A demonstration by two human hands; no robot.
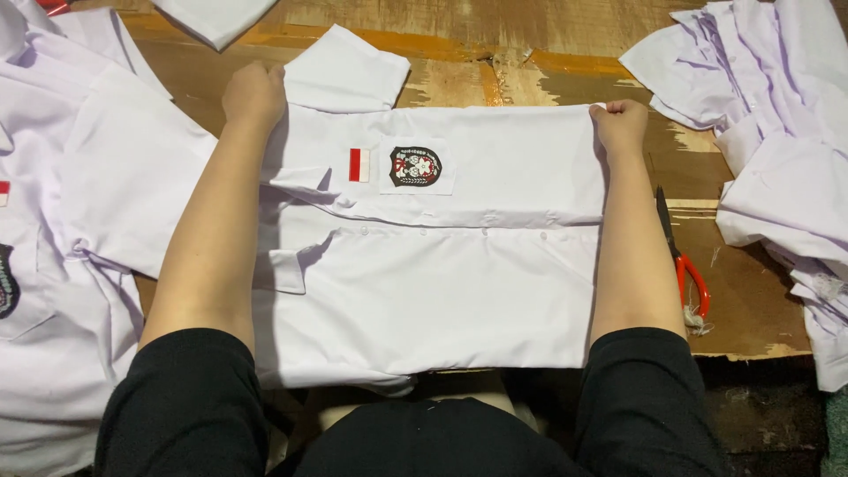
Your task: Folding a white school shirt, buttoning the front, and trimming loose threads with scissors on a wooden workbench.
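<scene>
Both hands, the left hand [254, 93] and right hand [620, 124], each hold a closed grip on the far edge of the white shirt [424, 291], keeping it stretched flat across the table [495, 53].

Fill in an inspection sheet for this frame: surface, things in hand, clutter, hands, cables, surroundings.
Surface: worn wooden table, scuffed, with orange paint streaks.
Things in hand: white shirt lying flat, buttoned, with a red-and-white flag patch and a dark crest badge; one sleeve sticks out at the far edge.
Clutter: shirt pile on the left, heap of white shirts on the right, red-handled scissors beside the right forearm.
Hands: left hand and right hand each grip a far corner of the shirt.
Cables: nothing seen.
Surroundings: dark floor past the near table edge; person wears black.
</scene>
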